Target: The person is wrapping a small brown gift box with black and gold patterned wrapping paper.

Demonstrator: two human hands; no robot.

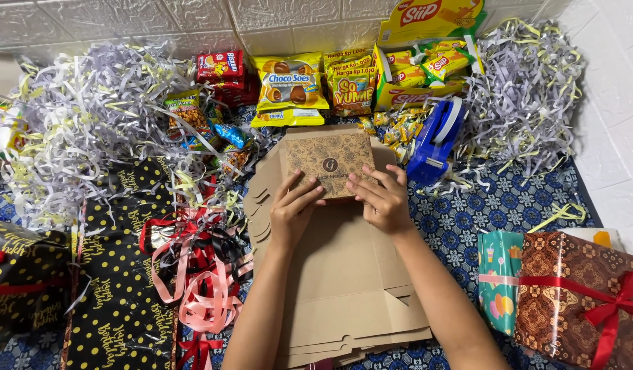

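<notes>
Brown cardboard is what both hands are working on — a flat, unfolded box (328, 163) with a printed flower pattern on its lid part. It lies on top of a stack of more flat box sheets (344, 288), in the middle of the blue patterned cloth (481, 219).

The left hand (294, 207) and the right hand (381, 199) rest side by side on the near edge of the printed panel. The fingers are stretched out flat and press down on the card; they are not closed around anything.

The card looks thin and light, and stiff only until it bends at its fold lines. It should not slip much, since the surface looks dull and dry. It could crease or tear at the little tabs, so I think the best place to take it is along the edges or right beside a fold — with both hands, and gently.

Snack packs (290, 82) sit just past the box. A blue tape holder (436, 140) lies to the right of it, near shredded paper (529, 89). Pink and red ribbons (200, 274) lie to the left, and wrapped gifts (577, 294) wait at the far right.
</notes>
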